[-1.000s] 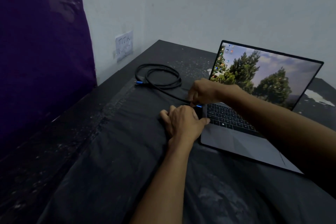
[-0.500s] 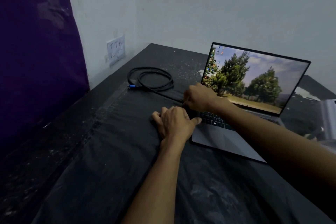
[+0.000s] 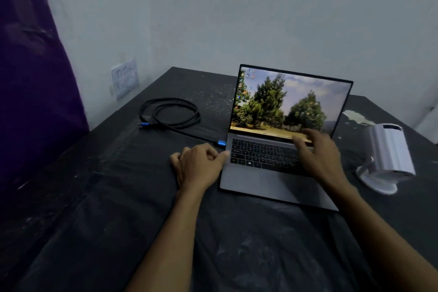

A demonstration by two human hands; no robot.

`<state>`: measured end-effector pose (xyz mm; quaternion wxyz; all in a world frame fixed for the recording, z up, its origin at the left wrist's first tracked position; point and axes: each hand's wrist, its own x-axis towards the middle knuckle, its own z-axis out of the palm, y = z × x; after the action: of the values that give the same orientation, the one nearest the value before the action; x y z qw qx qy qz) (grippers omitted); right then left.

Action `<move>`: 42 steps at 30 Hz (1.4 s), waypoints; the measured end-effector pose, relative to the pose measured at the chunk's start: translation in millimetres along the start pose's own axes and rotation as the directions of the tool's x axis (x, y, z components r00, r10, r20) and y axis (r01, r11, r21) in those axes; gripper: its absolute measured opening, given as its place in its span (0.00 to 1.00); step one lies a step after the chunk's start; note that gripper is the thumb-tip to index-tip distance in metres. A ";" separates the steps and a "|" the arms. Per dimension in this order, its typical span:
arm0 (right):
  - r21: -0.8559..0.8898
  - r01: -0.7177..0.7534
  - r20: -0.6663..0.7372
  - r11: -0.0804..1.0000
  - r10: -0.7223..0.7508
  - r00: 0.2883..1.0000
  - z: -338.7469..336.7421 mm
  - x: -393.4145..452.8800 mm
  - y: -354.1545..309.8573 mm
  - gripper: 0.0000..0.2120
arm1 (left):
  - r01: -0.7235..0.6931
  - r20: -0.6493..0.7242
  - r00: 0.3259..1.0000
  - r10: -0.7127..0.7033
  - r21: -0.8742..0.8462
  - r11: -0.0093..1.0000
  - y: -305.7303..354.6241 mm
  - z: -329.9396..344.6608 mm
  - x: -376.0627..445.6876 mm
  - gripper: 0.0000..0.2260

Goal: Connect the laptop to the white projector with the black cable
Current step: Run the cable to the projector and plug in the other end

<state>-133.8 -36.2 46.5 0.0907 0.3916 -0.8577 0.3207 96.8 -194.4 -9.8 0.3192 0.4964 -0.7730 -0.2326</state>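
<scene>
The open grey laptop (image 3: 272, 180) sits mid-table with its screen lit. The black cable (image 3: 170, 114) lies coiled to its left; one blue plug (image 3: 222, 142) sits at the laptop's left edge, the other blue plug (image 3: 144, 124) lies free by the coil. The white projector (image 3: 388, 154) stands on its round base to the right of the laptop. My left hand (image 3: 196, 166) rests on the table with its thumb touching the laptop's left edge, fingers loosely curled, holding nothing. My right hand (image 3: 317, 152) hovers over the right side of the keyboard with fingers spread.
A black sheet covers the table (image 3: 118, 197). A purple curtain (image 3: 30, 78) hangs at the left, and a wall socket plate (image 3: 125, 79) sits on the wall behind the coil. A torn white patch (image 3: 355, 116) shows behind the projector.
My right hand has let go of the plug at the laptop's left edge and moved right over the keyboard. The view has shifted, bringing the projector into sight.
</scene>
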 end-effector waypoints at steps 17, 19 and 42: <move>-0.043 -0.087 0.035 0.995 0.089 0.995 -20.4 -58.9 75.8 0.34 | -0.162 0.138 0.982 0.129 0.263 0.951 6.3 7.7 -1.6 0.26; -0.012 -0.061 0.048 0.998 0.061 0.997 -22.8 -60.1 77.8 0.35 | -0.172 0.180 0.976 0.126 0.273 0.947 6.8 8.2 -1.8 0.25; 0.015 0.001 -0.069 1.000 0.000 0.998 -9.3 -57.3 85.5 0.36 | -0.084 0.117 0.992 0.035 0.447 0.890 5.7 -37.9 110.4 0.21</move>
<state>-158.3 46.5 -10.5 0.1174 0.3809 -0.8517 0.3403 87.3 -294.9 49.2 0.1609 0.5198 -0.8366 -0.0627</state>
